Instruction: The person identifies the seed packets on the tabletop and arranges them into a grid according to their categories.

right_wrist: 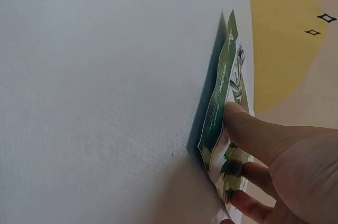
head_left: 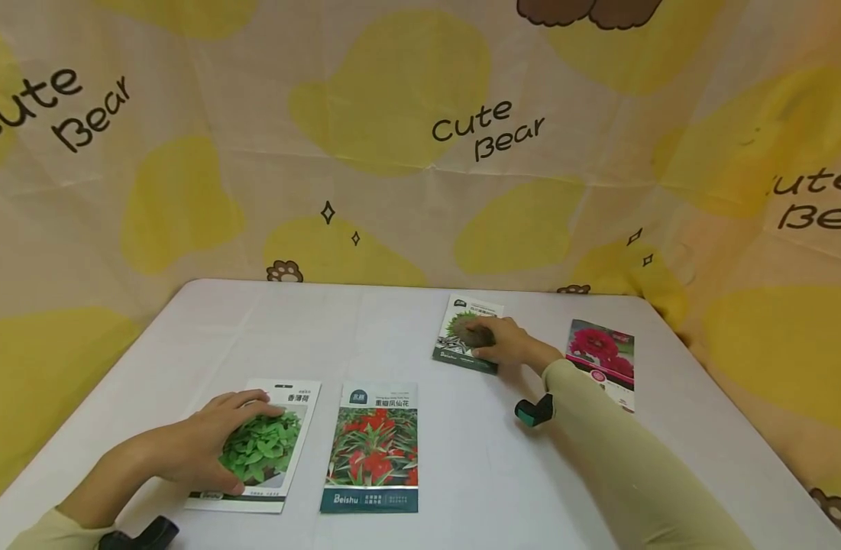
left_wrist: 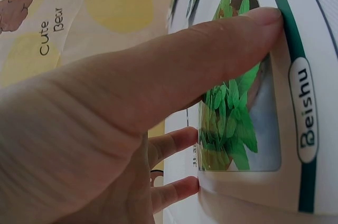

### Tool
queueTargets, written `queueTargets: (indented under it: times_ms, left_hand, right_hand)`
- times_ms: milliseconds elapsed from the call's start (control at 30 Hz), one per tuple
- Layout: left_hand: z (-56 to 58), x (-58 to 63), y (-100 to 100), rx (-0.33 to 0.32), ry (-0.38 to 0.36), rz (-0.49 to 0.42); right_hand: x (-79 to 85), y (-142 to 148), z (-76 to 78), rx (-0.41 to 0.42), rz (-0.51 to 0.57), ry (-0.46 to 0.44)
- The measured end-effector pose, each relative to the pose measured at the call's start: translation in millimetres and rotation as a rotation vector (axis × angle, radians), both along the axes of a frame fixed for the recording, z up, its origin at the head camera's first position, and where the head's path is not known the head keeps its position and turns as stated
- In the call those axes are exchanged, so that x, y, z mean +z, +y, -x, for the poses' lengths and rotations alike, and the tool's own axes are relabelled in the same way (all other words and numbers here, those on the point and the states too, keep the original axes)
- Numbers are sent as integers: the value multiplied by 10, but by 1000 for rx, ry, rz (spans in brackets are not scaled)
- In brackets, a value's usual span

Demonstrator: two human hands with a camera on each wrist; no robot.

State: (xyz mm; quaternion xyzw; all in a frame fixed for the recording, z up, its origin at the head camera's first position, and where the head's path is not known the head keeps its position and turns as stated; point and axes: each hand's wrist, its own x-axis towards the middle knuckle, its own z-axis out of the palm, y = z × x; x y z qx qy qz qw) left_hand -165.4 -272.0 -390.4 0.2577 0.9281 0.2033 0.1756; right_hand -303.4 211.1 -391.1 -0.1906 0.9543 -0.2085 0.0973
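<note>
My left hand lies over a seed packet with a green leafy plant at the front left. In the left wrist view its thumb stretches across the packet's face, and two other fingertips touch near its far side. Farther back, my right hand rests on a packet showing a spiky green plant. The right wrist view shows the thumb and fingertips on that packet's printed face, while its green edge stands a little off the table, casting a shadow. Whether any finger reaches underneath is hidden.
A packet with red flowers lies flat just right of the leafy one. Beyond my right wrist is a packet with dark pink flowers, partly covered by the sleeve. The white table ends at a patterned yellow cloth.
</note>
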Motion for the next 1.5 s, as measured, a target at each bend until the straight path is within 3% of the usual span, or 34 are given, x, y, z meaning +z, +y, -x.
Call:
queueTargets:
  times_ms: [233, 633, 1100, 1500]
  left_hand:
    - [4, -4, -12, 3, 8, 5]
    - [-27, -31, -23, -7, 10, 0]
    - [-19, -43, -25, -6, 11, 2]
    - [-3, 0, -10, -9, 3, -2]
  right_hand:
    - [-22, -100, 40, 33, 14, 18]
    - [-13, -313, 19, -9, -24, -13]
    - [44, -587, 62, 48, -55, -31]
    - [89, -884, 95, 50, -118, -31]
